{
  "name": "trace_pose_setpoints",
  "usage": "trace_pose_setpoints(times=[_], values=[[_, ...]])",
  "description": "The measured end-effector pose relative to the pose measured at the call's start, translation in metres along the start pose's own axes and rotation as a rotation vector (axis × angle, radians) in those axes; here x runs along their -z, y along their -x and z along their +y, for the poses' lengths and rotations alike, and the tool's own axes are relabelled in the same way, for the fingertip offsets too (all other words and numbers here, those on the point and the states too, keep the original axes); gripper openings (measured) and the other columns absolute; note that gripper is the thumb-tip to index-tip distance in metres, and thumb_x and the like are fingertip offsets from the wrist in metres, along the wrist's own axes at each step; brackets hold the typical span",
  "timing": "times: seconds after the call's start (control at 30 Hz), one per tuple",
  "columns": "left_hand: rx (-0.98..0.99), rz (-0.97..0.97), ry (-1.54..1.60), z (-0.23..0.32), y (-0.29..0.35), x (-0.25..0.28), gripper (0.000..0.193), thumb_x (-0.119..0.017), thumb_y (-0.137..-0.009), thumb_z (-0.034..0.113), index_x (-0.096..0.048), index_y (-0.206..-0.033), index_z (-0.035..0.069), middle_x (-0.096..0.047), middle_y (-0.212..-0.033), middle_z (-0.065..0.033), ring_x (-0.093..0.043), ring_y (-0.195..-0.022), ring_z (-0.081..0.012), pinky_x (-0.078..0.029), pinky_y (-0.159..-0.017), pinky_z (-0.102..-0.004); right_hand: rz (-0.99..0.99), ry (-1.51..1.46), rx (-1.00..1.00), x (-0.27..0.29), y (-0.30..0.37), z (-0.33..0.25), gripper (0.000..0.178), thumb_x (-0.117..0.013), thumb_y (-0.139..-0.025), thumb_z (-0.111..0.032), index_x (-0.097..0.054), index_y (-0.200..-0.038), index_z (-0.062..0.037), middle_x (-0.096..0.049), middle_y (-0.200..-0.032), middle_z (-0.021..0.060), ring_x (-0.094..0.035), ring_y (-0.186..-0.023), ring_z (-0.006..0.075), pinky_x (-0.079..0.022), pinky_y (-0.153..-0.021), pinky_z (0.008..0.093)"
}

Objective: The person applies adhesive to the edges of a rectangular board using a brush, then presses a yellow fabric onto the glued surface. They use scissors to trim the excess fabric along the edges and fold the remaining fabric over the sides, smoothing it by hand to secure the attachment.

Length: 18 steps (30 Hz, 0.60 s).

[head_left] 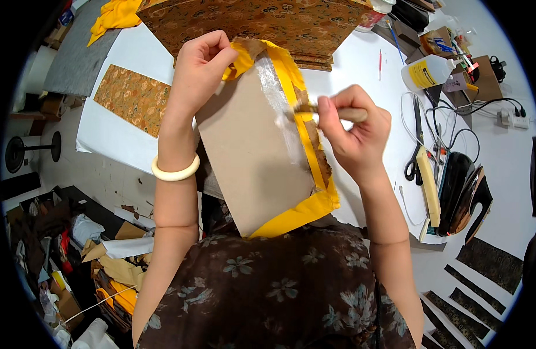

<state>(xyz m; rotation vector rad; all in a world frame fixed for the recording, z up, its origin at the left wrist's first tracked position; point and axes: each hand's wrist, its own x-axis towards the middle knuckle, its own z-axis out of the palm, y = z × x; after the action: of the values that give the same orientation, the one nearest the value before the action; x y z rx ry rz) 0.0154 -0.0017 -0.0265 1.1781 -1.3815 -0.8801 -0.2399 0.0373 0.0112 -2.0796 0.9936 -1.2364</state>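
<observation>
A grey-beige board (253, 157) lies tilted in front of me, edged with yellow fabric (297, 216) that has brown ragged margins. My left hand (201, 72) pinches the yellow fabric at the board's far left corner. In my right hand (355, 131) is a brush (343, 113), gripped by its handle. Its bristles touch the board near the right edge, on a wet-looking whitish strip (274, 90) running down alongside the yellow border. At the near end the fabric is folded over the board.
Behind the board stands a large patterned brown box (250, 29). A patterned panel (134, 99) lies at left on the white table. To the right are a white bottle with a yellow label (428, 72), black scissors (416, 166), cables and tools. Scraps (114, 262) fill the lower left.
</observation>
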Motion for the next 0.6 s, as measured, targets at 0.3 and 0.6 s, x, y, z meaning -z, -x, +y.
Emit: trace_pose_setpoints(times=[0.3,0.6], values=[[-0.02,-0.013,0.004,0.001,0.003,0.001,0.017,-0.059,-0.087,0.005,-0.05,-0.073,0.002,-0.047,-0.063,0.0071,-0.04,-0.06,0.0003,-0.029,-0.052,-0.0209,-0.091,0.071,0.096,0.029,0.054,-0.012,0.017,-0.067,-0.082,-0.002,-0.056,-0.069,-0.004,-0.055,-0.062,0.0066,-0.052,-0.05,0.0189,-0.039,-0.047,0.0301],[-0.002,-0.035,0.009,-0.005,0.003,0.009,0.018,-0.059,-0.091,0.007,-0.049,-0.075,0.007,-0.047,-0.07,0.0078,-0.04,-0.065,-0.0001,-0.03,-0.057,-0.0186,0.252,-0.506,-0.238,0.045,0.072,-0.015,0.009,-0.056,-0.097,-0.004,-0.05,-0.093,0.0006,-0.059,-0.083,0.0123,-0.058,-0.068,0.0146,-0.047,-0.059,0.0243]])
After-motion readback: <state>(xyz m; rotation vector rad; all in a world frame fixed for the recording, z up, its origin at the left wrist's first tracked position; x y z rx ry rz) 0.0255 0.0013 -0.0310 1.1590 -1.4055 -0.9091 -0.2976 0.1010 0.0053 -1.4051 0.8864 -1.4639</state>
